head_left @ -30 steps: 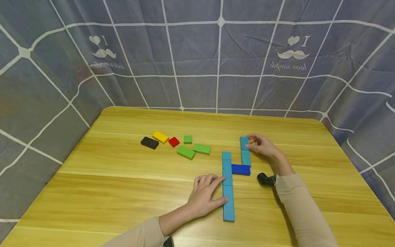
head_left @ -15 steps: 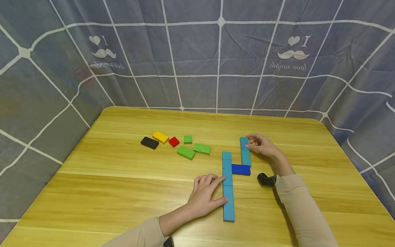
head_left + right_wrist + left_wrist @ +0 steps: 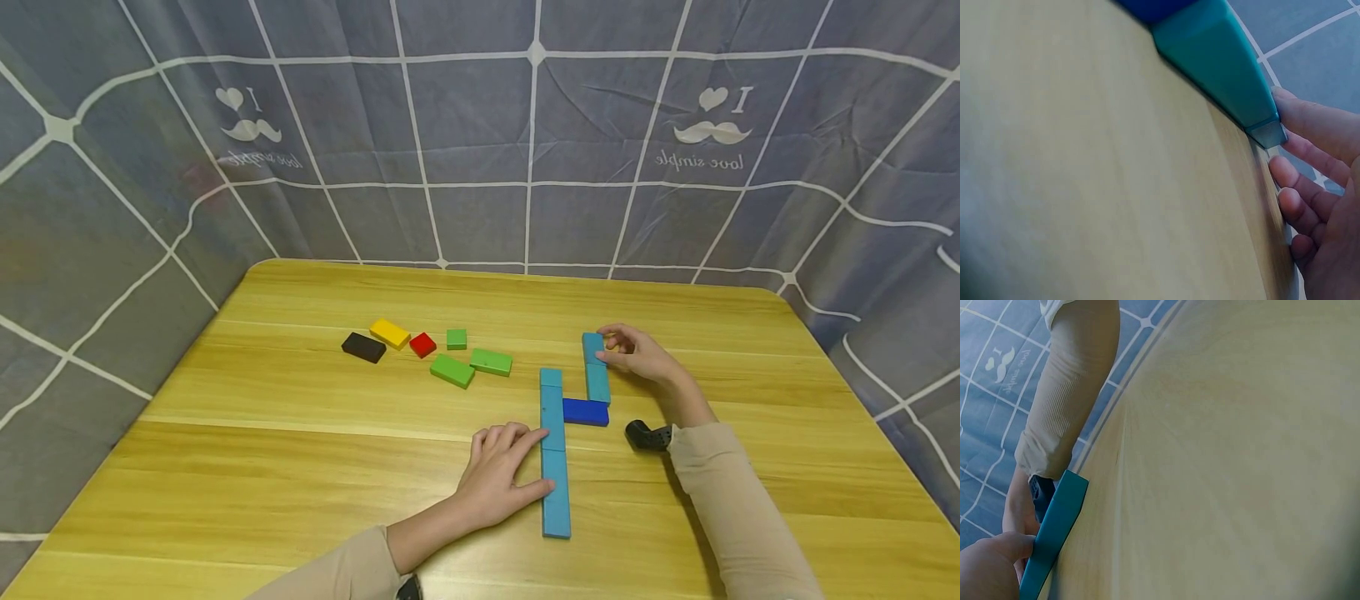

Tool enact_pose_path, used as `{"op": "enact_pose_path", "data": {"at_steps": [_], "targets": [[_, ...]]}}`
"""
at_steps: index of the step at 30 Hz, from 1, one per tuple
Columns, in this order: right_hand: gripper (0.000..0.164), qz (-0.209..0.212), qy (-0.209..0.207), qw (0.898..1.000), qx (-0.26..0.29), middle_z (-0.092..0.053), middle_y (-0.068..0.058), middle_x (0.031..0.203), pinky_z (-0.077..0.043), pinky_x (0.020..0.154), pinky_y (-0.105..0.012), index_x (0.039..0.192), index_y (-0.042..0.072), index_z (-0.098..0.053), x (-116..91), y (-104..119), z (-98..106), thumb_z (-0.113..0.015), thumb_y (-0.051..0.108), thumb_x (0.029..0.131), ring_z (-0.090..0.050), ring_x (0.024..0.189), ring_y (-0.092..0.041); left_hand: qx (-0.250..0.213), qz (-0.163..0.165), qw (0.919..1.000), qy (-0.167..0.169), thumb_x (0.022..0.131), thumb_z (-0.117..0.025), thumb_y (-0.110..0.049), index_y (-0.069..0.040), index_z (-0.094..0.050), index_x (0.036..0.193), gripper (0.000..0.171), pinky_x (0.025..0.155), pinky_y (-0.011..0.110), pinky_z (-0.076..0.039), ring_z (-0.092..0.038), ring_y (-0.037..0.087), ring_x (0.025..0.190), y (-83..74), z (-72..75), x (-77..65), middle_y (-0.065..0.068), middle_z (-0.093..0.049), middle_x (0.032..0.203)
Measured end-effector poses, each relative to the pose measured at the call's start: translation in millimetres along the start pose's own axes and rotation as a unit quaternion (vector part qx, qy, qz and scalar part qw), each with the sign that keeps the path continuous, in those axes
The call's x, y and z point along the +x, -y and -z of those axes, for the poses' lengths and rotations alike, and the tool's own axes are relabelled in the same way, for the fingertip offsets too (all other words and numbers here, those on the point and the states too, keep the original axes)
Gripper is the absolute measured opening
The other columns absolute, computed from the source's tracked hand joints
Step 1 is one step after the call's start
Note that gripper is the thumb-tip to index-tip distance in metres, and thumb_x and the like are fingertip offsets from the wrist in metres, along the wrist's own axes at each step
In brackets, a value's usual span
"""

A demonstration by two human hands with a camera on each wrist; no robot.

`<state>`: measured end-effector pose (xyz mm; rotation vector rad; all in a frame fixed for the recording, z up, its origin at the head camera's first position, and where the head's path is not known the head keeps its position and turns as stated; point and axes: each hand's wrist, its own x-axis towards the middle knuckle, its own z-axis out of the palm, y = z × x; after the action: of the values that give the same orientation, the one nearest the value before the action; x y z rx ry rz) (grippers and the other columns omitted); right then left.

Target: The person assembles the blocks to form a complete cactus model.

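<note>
Light blue blocks lie end to end in a long row (image 3: 556, 508) on the table. My left hand (image 3: 495, 482) rests against the row's left side, with thumb and index finger on its edge; the left wrist view shows the thumb touching a light blue block (image 3: 1057, 531). A dark blue block (image 3: 587, 412) runs rightward from the row. From that block's right end, a shorter light blue row (image 3: 597, 385) extends away from me. My right hand (image 3: 643, 358) touches this row's far block from the right with thumb and index finger, its other fingers loosely bent.
Left of the rows lie two green blocks (image 3: 452, 371), a small green one (image 3: 456, 338), a red block (image 3: 423, 345), a yellow block (image 3: 390, 333) and a black block (image 3: 364, 347). A grey curtain (image 3: 480, 150) hangs behind the wooden table (image 3: 300, 500).
</note>
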<state>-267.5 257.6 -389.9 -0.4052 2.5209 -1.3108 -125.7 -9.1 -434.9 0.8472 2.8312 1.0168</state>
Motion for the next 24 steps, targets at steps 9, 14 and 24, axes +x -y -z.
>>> {"op": "enact_pose_path", "data": {"at_steps": [9, 14, 24], "targets": [[0.047, 0.012, -0.013, 1.0, 0.004, -0.045, -0.018, 0.097, -0.036, 0.061, -0.025, 0.13, -0.009, -0.038, -1.0, -0.6, -0.6, -0.056, 0.008, 0.09, -0.04, 0.073, -0.019, 0.0, 0.0, 1.0, 0.0, 0.083, -0.056, -0.047, -0.02, -0.045, 0.135, 0.059, 0.094, 0.041, -0.02, -0.037, 0.017, 0.107, 0.8, -0.7, -0.2, 0.0, -0.045, 0.12], [0.049, 0.036, -0.044, 0.998, -0.007, -0.051, -0.019, 0.101, -0.04, 0.073, -0.031, 0.135, -0.003, -0.036, 2.2, -23.0, -0.7, -0.055, 0.013, 0.092, -0.05, 0.085, -0.023, 0.0, -0.007, 1.0, -0.005, 0.084, -0.056, -0.047, -0.019, -0.046, 0.134, 0.059, 0.093, 0.041, -0.021, -0.037, 0.017, 0.106, 1.9, -1.6, -0.4, 0.0, -0.045, 0.119], [0.041, 0.074, -0.04, 0.996, 0.013, -0.049, -0.013, 0.094, -0.037, 0.062, -0.024, 0.125, -0.003, -0.05, -16.1, -30.2, -17.2, -0.061, 0.009, 0.087, -0.043, 0.076, -0.016, 0.004, -0.007, 1.0, -0.005, 0.084, -0.056, -0.047, -0.019, -0.046, 0.135, 0.059, 0.093, 0.041, -0.021, -0.038, 0.017, 0.106, 2.8, -1.6, 0.0, 0.0, -0.046, 0.12]]}}
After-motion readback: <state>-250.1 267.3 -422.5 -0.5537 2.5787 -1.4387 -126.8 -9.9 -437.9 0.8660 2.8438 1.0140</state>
